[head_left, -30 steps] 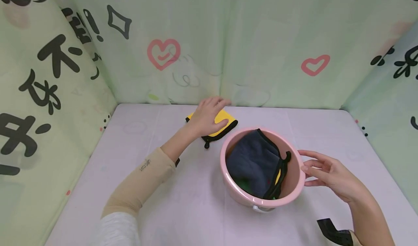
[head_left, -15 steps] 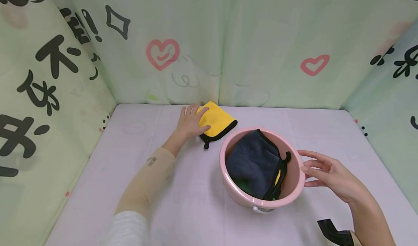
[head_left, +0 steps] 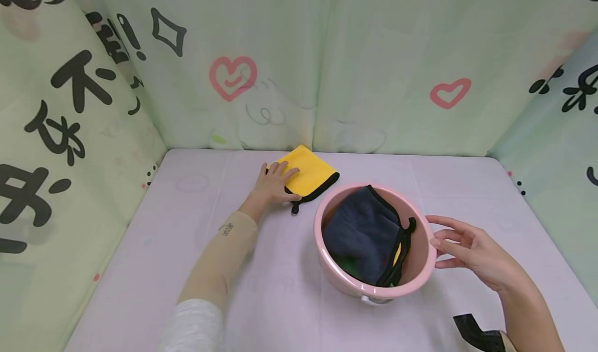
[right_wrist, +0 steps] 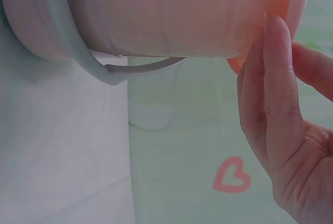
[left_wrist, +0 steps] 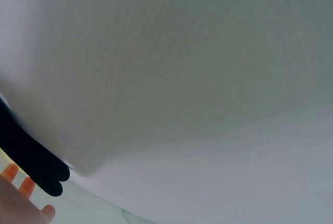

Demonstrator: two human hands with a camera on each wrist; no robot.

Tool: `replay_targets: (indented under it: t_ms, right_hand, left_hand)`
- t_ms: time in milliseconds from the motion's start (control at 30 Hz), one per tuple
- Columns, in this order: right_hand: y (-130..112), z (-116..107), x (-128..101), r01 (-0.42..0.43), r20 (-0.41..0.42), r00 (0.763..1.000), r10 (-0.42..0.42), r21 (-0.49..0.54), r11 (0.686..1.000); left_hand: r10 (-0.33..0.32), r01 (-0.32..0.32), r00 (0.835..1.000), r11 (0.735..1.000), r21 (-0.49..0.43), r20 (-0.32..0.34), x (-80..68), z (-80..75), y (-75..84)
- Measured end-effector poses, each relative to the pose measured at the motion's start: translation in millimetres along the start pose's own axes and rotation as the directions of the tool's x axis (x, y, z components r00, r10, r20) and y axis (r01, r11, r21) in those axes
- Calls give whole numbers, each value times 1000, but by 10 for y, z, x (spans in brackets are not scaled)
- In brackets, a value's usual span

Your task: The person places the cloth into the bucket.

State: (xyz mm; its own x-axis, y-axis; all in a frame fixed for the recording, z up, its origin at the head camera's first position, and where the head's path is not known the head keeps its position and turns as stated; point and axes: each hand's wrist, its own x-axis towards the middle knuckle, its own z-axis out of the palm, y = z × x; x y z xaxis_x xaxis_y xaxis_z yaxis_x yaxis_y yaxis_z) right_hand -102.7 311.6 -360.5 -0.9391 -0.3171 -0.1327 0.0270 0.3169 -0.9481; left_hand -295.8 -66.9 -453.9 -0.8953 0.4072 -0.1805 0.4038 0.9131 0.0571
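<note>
Pale lilac counter (head_left: 243, 300), boxed in by green printed curtains with pink hearts and black characters. Near the upper middle of the frame, flat against the back curtain: folded yellow cloth (head_left: 310, 174), black-edged, tidy enough to read as deliberately laid out. Left hand (head_left: 273, 185) resting on its near left corner, fingers straight and spread, nothing pinched; likely pressing to keep the fold flat. Little to learn from the left wrist view: blurred cloth and a few fingertips (left_wrist: 10, 172). Right of centre, pink basin (head_left: 374, 238), holding a dark navy cloth (head_left: 362, 232) with black trim, a bit of green beneath. Right hand (head_left: 467, 248) at the basin's right wall, fingers loosely extended, tips at or just off the rim; contact unclear, probably steadying. Grey bail handle (right_wrist: 140, 67) hanging below the basin wall in the right wrist view.
</note>
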Motion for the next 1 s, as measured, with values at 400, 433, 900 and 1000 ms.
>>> replay_targets:
  t_ms: [400, 433, 900, 1000]
  right_hand:
    - [9, 0, -1, 1, 3, 1000, -1, 10, 1000]
    - [8, 1, -1, -1, 3, 1000, 1, 9, 1000]
    - [-5, 8, 3, -11, -9, 1000, 11, -6, 1000]
    - [-9, 10, 1, -16, -13, 1000, 16, -12, 1000]
  left_hand:
    - [-20, 18, 998, 999, 29, 66, 13, 31, 62]
    - [-15, 13, 998, 999, 35, 65, 15, 34, 62]
    - [16, -17, 1000, 995, 96, 15, 97, 83, 87]
    - [18, -17, 1000, 993, 117, -9, 105, 93, 104]
